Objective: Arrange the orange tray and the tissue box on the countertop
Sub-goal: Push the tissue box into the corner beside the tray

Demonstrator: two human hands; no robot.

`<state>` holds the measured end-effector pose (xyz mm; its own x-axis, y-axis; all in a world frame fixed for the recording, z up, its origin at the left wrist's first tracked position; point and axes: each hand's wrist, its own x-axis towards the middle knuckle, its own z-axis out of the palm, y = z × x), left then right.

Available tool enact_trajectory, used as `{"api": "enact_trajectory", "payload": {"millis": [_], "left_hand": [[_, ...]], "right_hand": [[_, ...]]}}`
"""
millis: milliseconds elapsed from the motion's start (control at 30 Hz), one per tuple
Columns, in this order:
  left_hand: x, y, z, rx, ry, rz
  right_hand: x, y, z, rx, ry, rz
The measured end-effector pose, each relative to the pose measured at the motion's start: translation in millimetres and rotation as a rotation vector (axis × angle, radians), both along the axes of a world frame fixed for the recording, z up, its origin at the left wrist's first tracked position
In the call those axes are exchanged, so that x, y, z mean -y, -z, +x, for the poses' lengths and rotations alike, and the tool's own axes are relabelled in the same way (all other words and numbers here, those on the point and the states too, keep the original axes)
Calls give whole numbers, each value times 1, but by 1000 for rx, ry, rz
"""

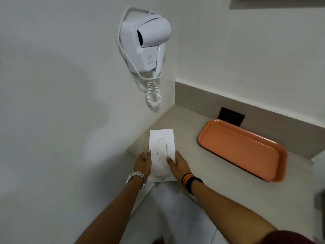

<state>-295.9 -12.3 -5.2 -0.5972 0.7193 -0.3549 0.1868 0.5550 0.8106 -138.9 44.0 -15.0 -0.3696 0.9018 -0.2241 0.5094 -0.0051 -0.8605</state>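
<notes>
A white tissue box [161,138] lies flat on the beige countertop [190,155] near its left end, its near end overhanging the front edge. My left hand [143,163] presses against the box's left side and my right hand [177,165] against its right side, thumb resting on top, so both hands clasp it. An empty orange tray [244,148] lies to the right on the countertop, close to the back ledge.
A white wall-mounted hair dryer [146,44] with a coiled cord [153,95] hangs on the left wall above the counter's corner. A dark power socket [231,116] sits in the backsplash behind the tray. Tiled floor shows below.
</notes>
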Motion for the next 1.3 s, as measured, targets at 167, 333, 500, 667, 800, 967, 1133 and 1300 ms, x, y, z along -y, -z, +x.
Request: {"api": "enact_trajectory", "payload": {"millis": [167, 333, 500, 667, 800, 967, 1133, 1300], "left_hand": [[-13, -5, 13, 221, -97, 41], [-31, -10, 15, 380, -168, 55], [-63, -22, 11, 337, -113, 83], [-123, -36, -5, 262, -40, 67], [-178, -40, -25, 140, 63, 21], [-228, -27, -40, 81, 110, 34], [-250, -11, -45, 93, 144, 44], [-263, 4, -50, 110, 176, 37]], "right_hand": [[9, 6, -10, -94, 60, -76], [8, 10, -18, -156, 156, -116], [-15, -1, -28, -251, 224, -111], [-67, -21, -44, -280, 282, -105], [-112, -25, -64, -295, 333, -109], [-158, -22, -82, -276, 393, -130], [-177, -6, -87, -240, 428, -162], [-189, 8, -88, -224, 426, -152]]}}
